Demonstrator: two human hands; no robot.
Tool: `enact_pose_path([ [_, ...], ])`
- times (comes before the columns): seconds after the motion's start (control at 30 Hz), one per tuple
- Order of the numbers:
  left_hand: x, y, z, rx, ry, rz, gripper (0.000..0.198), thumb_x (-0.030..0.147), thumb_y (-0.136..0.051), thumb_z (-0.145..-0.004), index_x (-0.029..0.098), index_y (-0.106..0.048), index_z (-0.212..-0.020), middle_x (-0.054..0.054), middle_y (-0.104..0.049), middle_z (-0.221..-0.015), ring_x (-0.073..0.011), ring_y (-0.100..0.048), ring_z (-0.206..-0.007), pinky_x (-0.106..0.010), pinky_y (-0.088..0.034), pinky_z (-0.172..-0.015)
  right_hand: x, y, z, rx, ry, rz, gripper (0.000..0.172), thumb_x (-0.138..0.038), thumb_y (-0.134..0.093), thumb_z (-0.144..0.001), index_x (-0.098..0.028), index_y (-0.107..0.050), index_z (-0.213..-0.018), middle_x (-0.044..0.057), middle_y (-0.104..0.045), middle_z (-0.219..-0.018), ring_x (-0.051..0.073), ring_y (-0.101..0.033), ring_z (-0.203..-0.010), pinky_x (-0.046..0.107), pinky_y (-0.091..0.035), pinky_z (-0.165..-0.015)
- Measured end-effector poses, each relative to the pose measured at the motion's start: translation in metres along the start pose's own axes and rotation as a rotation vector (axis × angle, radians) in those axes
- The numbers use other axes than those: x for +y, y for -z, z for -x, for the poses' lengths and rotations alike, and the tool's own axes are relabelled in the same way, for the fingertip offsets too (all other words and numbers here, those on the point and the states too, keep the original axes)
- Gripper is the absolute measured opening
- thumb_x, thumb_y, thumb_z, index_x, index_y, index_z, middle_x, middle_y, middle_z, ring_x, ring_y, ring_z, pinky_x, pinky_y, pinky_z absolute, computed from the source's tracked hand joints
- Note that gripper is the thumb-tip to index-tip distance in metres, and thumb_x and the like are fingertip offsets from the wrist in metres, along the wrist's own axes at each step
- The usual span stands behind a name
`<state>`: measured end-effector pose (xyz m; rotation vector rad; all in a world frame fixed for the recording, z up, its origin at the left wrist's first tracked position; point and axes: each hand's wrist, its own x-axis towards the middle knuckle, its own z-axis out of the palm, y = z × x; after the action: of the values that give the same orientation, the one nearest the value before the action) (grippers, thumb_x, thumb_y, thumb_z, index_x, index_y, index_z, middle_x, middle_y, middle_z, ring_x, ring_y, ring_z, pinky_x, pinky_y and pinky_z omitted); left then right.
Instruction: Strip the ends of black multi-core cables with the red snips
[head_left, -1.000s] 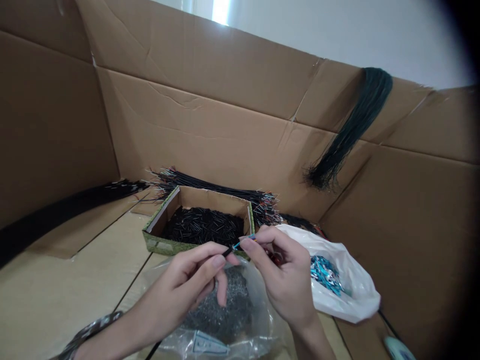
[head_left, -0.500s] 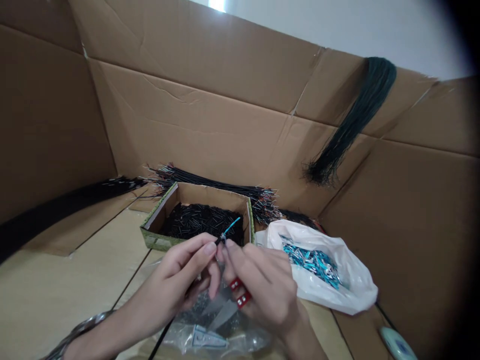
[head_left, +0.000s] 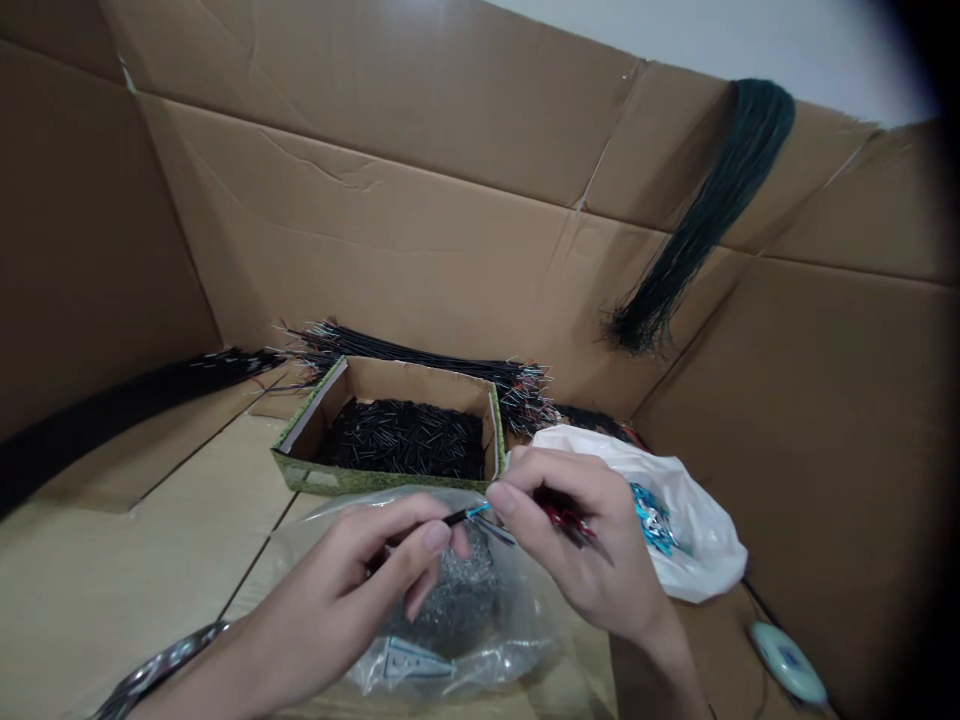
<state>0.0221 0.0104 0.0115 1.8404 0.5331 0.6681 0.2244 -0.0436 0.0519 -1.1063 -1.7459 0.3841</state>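
My left hand [head_left: 352,570] pinches a short black wire [head_left: 456,519] between thumb and fingers. Its thin blue-tipped end [head_left: 480,511] meets the fingertips of my right hand [head_left: 577,540], which grip it. Small red pieces [head_left: 566,522] are tucked among my right fingers, partly hidden. Below both hands lies a clear plastic bag [head_left: 517,600] holding a mass of fine grey metal bits [head_left: 450,610]. Just beyond is a green-patterned cardboard box [head_left: 322,478] filled with cut black wires [head_left: 401,440]. A white plastic bag [head_left: 701,530] with blue-and-silver pieces [head_left: 652,520] sits right of my right hand.
Brown cardboard walls [head_left: 375,250] surround the work surface. Bundles of black wires [head_left: 405,353] lie behind the box, a long black bundle [head_left: 135,400] runs along the left, and a dark bundle [head_left: 705,210] hangs on the wall. A pale round corded device [head_left: 787,662] lies at lower right.
My hands have moved slightly apart, with the right hand higher and further right. The red pieces are now mostly within my right fingers, and the blue end has dropped from upright to nearly level.
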Motion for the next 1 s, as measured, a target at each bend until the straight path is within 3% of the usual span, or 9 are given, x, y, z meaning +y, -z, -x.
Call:
enact_pose_path([
  [0.17, -0.003, 0.001, -0.001, 0.227, -0.018, -0.129, 0.017, 0.040, -0.063, -0.097, 0.024, -0.068, -0.102, 0.001, -0.063, -0.080, -0.0148, -0.059, -0.071, -0.022, -0.046, -0.060, 0.002, 0.008, 0.001, -0.071, -0.146, -0.069, 0.019, -0.028, -0.067, -0.095, -0.021, -0.067, -0.077, -0.002, -0.063, -0.069, 0.012, -0.052, -0.062, 0.025, -0.037, -0.053],
  [0.27, -0.008, 0.002, -0.001, 0.272, -0.072, -0.216, 0.012, 0.035, -0.068, -0.095, 0.025, -0.070, -0.099, 0.001, -0.067, -0.082, -0.0146, -0.060, -0.070, -0.021, -0.045, -0.058, 0.003, 0.014, 0.003, -0.120, -0.172, -0.069, 0.016, -0.026, -0.067, -0.095, -0.022, -0.069, -0.080, -0.003, -0.064, -0.071, 0.011, -0.053, -0.063, 0.024, -0.037, -0.054],
  [0.37, -0.009, 0.002, -0.001, 0.268, -0.107, -0.284, 0.009, 0.031, -0.066, -0.097, 0.024, -0.071, -0.094, 0.001, -0.069, -0.081, -0.0141, -0.060, -0.070, -0.021, -0.045, -0.060, 0.002, 0.016, 0.004, -0.122, -0.147, -0.018, 0.013, -0.022, -0.067, -0.095, -0.021, -0.069, -0.081, -0.003, -0.064, -0.072, 0.012, -0.053, -0.063, 0.024, -0.037, -0.054],
  [0.47, -0.006, 0.003, -0.002, 0.226, -0.116, -0.290, 0.019, 0.030, -0.058, -0.101, 0.023, -0.068, -0.087, 0.003, -0.067, -0.074, -0.0132, -0.059, -0.066, -0.021, -0.043, -0.059, 0.000, 0.014, 0.004, -0.089, -0.114, 0.038, 0.012, -0.016, -0.068, -0.093, -0.022, -0.069, -0.082, -0.003, -0.064, -0.073, 0.012, -0.053, -0.063, 0.025, -0.038, -0.055],
  [0.63, -0.001, 0.002, -0.003, 0.122, -0.084, -0.205, 0.036, 0.031, -0.043, -0.106, 0.021, -0.065, -0.080, 0.000, -0.068, -0.075, -0.0145, -0.063, -0.074, -0.023, -0.045, -0.071, 0.000, 0.010, 0.004, -0.067, -0.084, 0.067, 0.011, -0.015, -0.066, -0.092, -0.022, -0.069, -0.085, -0.003, -0.062, -0.072, 0.012, -0.051, -0.061, 0.025, -0.038, -0.056],
  [0.73, -0.002, 0.001, -0.005, 0.070, 0.004, -0.019, 0.036, 0.038, -0.042, -0.107, 0.021, -0.068, -0.088, 0.002, -0.063, -0.067, -0.0115, -0.054, -0.061, -0.021, -0.041, -0.059, 0.001, 0.008, 0.004, -0.058, -0.070, 0.082, 0.011, -0.013, -0.065, -0.091, -0.022, -0.068, -0.086, -0.002, -0.062, -0.072, 0.013, -0.052, -0.062, 0.026, -0.039, -0.056],
  [0.87, -0.004, 0.002, -0.009, 0.015, 0.145, 0.233, 0.034, 0.045, -0.047, -0.105, 0.020, -0.067, -0.092, 0.006, -0.052, -0.058, -0.0076, -0.033, -0.046, -0.020, -0.025, -0.043, 0.002, 0.008, 0.004, -0.045, -0.019, 0.102, 0.012, -0.012, -0.065, -0.092, -0.022, -0.068, -0.087, -0.003, -0.061, -0.074, 0.013, -0.052, -0.065, 0.026, -0.038, -0.058],
  [1.0, -0.004, 0.003, -0.010, 0.121, 0.087, 0.143, 0.027, 0.044, -0.056, -0.101, 0.021, -0.068, -0.094, 0.006, -0.052, -0.060, -0.0079, -0.039, -0.049, -0.019, -0.032, -0.047, 0.005, 0.004, 0.003, -0.034, -0.009, 0.075, 0.012, -0.012, -0.067, -0.092, -0.024, -0.068, -0.095, -0.004, -0.063, -0.079, 0.012, -0.054, -0.068, 0.025, -0.041, -0.062],
])
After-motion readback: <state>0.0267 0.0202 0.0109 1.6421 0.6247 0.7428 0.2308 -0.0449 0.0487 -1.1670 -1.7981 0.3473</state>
